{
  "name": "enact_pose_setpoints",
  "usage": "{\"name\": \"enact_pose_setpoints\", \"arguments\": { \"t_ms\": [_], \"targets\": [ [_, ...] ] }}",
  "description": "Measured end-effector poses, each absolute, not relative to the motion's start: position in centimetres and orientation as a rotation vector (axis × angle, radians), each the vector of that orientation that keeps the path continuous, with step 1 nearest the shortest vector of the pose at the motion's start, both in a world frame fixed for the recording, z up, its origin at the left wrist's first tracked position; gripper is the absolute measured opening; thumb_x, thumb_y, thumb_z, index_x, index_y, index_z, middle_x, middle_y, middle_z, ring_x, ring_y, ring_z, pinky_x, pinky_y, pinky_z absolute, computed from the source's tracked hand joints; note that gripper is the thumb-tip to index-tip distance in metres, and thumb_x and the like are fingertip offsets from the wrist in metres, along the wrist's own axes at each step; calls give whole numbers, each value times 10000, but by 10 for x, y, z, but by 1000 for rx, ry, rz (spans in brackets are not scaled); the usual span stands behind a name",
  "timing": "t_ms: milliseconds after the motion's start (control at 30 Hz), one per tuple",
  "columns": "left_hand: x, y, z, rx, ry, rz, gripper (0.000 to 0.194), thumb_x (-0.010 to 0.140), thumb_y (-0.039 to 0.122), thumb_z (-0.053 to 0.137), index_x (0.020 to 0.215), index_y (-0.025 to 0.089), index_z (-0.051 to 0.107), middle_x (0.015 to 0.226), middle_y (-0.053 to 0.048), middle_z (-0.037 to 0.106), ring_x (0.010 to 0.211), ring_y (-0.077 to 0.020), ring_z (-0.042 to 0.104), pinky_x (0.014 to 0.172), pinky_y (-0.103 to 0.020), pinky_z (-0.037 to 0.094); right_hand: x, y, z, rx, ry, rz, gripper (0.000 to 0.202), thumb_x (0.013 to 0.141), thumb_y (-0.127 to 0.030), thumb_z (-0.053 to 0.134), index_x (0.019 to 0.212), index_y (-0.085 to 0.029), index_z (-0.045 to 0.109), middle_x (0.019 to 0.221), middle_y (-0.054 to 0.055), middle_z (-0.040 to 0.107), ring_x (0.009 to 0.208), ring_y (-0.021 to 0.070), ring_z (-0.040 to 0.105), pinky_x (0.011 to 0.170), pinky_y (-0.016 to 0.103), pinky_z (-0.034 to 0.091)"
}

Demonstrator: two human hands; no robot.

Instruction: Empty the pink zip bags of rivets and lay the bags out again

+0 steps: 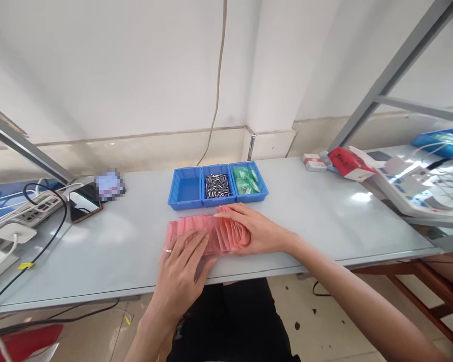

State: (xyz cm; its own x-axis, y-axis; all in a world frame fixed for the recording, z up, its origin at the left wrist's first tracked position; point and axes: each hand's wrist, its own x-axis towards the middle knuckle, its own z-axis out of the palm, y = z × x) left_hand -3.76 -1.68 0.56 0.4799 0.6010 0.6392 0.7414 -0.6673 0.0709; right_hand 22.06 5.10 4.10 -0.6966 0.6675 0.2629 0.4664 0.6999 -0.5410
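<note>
Pink plastic bags (226, 235) lie in an overlapping row near the table's front edge. My right hand (254, 229) is curved round the right end of the row, thumb and fingers holding the bags. Flat on the left part of the row rests my left hand (184, 259), a ring on one finger, its fingers spread a little. Behind the bags stand three joined blue bins: the left bin (186, 186) shows a bare bottom, the middle one holds small metal pins (217, 186), and the right one holds green packets (246, 180).
On the left are a phone (83, 203), a blurred item (110, 185), a power strip (41, 208) and cables. A small white box (313, 162), a red and white box (351, 163) and a white tray (407, 201) are at right.
</note>
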Motion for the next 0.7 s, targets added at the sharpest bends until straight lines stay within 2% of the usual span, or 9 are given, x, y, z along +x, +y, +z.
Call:
{"name": "enact_pose_setpoints", "arguments": {
  "t_ms": [100,233,333,467,633,700],
  "targets": [
    [-27,-17,2,-2503,-1171,-984,516,980,329,679,1442,145,544,1407,-108,661,1335,-309,563,1049,-461,497,222,51,41,-870,-2445,671,898,762,-459,858,1540,-281,445,1521,130,501,1396,304,485,1157,486,441],
    [-18,-16,-3,-2486,-1246,-998,456,1000,316,646,1415,147,561,1307,-101,712,1278,-298,591,962,-439,533,228,52,40,-894,-2440,704,880,769,-461,853,1535,-278,461,1550,136,483,1440,304,462,1183,494,427],
    [-20,-15,-3,-2535,-1234,-973,458,1004,236,623,1449,172,539,1292,-88,713,1306,-299,563,998,-451,538,237,52,39,-944,-2420,705,847,766,-383,849,1518,-251,482,1547,146,491,1450,298,461,1194,495,421],
    [-24,-17,0,-2571,-1227,-880,539,990,298,646,1502,207,505,1372,-115,655,1363,-341,515,1021,-513,544,244,49,38,-998,-2413,666,828,741,-290,840,1496,-244,504,1521,147,516,1450,303,462,1186,502,431],
    [-23,-18,1,-2495,-1284,-912,375,973,262,668,1346,224,640,1505,-152,533,1439,-379,460,1040,-546,546,241,48,39,-945,-2493,625,856,761,-343,839,1533,-279,474,1548,131,505,1428,309,486,1162,521,451],
    [-24,-17,0,-2490,-1259,-905,305,974,256,668,1273,199,669,1504,-144,546,1432,-376,476,1063,-549,533,239,49,38,-905,-2508,645,885,781,-373,838,1563,-286,433,1568,120,507,1456,308,464,1188,529,425]
  ]
}}
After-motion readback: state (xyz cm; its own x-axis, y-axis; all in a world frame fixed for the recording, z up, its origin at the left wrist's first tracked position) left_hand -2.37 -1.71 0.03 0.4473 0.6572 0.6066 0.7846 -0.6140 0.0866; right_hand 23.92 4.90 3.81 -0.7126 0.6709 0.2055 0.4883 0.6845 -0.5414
